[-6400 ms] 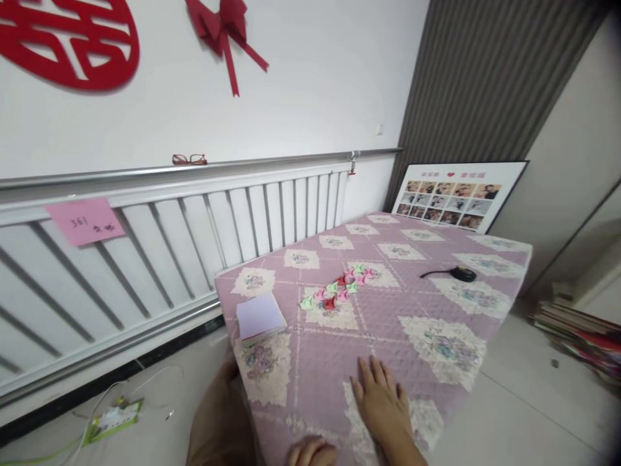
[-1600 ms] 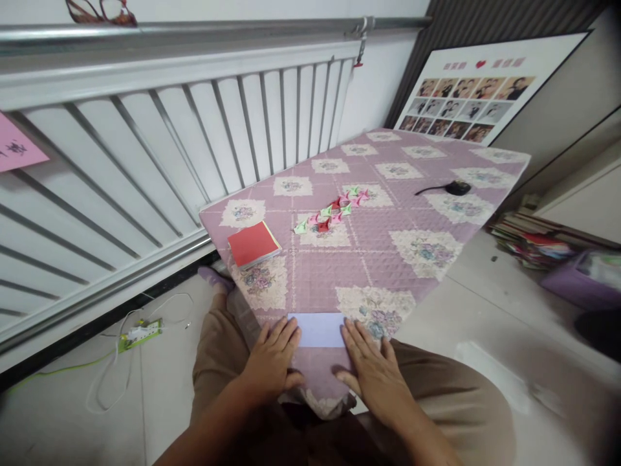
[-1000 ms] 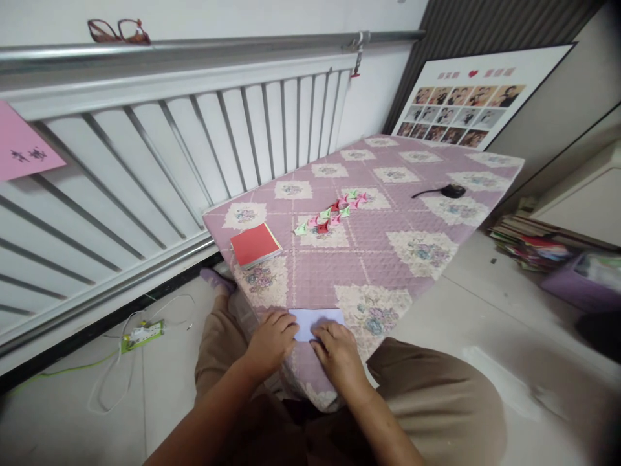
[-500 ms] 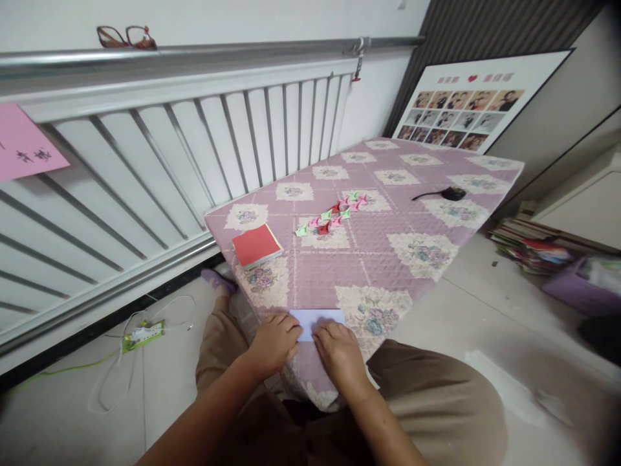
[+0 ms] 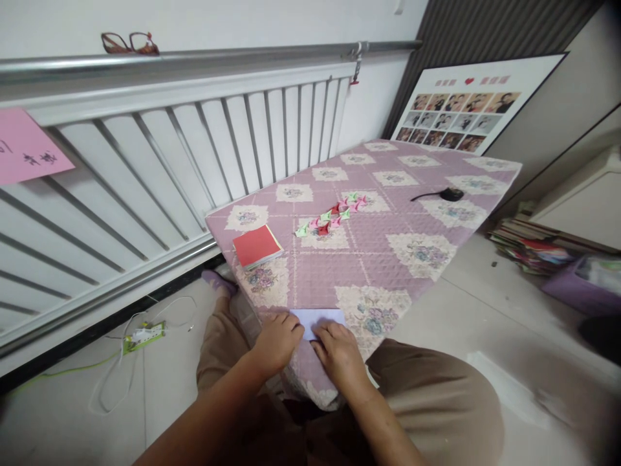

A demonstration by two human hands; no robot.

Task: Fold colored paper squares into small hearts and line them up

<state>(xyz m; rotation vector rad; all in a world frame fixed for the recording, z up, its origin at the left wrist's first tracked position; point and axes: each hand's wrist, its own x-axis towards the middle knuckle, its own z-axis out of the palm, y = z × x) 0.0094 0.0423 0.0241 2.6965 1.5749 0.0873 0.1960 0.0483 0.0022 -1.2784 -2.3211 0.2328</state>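
Observation:
A pale lilac sheet of paper (image 5: 317, 318) lies folded at the near edge of the table covered by a purple quilted cloth (image 5: 388, 220). My left hand (image 5: 277, 341) and my right hand (image 5: 338, 351) sit side by side on its near part, fingers curled and pressing on the paper. Farther up the table lies a stack of square paper with a red top sheet (image 5: 256, 246). A row of small folded pink, green and red paper pieces (image 5: 332, 216) runs diagonally across the middle.
A black object with a cord (image 5: 446, 193) lies at the far right of the table. A white slatted radiator cover (image 5: 160, 155) runs along the left, with glasses (image 5: 129, 43) on top. A photo board (image 5: 466, 103) leans behind. Books (image 5: 528, 249) lie on the floor.
Over the earlier frames a lilac sheet left the stack, baring a red one, and came to the near edge. My flat hands have drawn together and curled over it.

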